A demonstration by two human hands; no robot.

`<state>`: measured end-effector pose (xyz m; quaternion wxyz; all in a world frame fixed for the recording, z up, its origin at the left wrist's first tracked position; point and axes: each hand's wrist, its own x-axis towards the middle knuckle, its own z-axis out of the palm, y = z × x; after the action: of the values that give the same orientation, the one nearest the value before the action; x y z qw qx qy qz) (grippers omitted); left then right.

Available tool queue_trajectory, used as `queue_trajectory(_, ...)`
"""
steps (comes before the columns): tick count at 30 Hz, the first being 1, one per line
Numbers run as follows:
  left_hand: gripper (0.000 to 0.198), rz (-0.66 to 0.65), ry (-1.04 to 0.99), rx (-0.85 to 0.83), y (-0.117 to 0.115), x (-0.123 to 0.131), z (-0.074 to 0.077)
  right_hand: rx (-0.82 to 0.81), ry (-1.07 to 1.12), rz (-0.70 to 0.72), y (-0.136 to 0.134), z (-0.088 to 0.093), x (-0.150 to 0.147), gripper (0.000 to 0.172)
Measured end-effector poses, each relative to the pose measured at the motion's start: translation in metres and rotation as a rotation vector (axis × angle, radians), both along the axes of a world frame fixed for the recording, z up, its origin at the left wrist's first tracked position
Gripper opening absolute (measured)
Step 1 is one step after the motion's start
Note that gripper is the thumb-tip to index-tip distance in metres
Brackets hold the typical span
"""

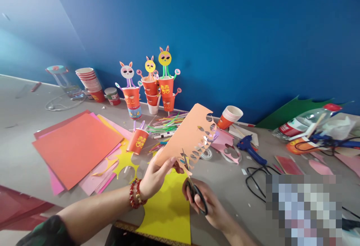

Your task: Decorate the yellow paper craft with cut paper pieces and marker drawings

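Note:
My left hand point(160, 171), with red beads at the wrist, pinches the lower left corner of a peach sheet of paper point(182, 129) held up over the table. Ragged holes run along the sheet's right side. In my right hand point(205, 199) are black-handled scissors point(194, 193), fingers through the loops. Their blades stand apart at the sheet's lower edge, close to my left fingertips. Below both hands lies a yellow paper sheet point(168, 212) with curved cut-outs.
Red cup figures with rabbit heads point(165, 58) stand against the blue wall. A stack of coloured paper point(78, 144) lies left, near an orange-red cup point(138, 141). Rightward are a blue glue gun point(250, 148) with a black cord, stacked cups point(230, 116) and a plastic bottle point(306, 122).

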<state>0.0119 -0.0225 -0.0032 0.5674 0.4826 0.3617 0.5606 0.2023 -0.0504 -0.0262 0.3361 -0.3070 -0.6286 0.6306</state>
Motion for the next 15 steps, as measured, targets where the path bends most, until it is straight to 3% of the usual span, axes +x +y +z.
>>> queue_trajectory(15, 0.037, 0.0, -0.025, -0.04, 0.0027, -0.0003, 0.0071, 0.038, -0.073, -0.014, -0.0006, 0.0035, 0.0, 0.058)
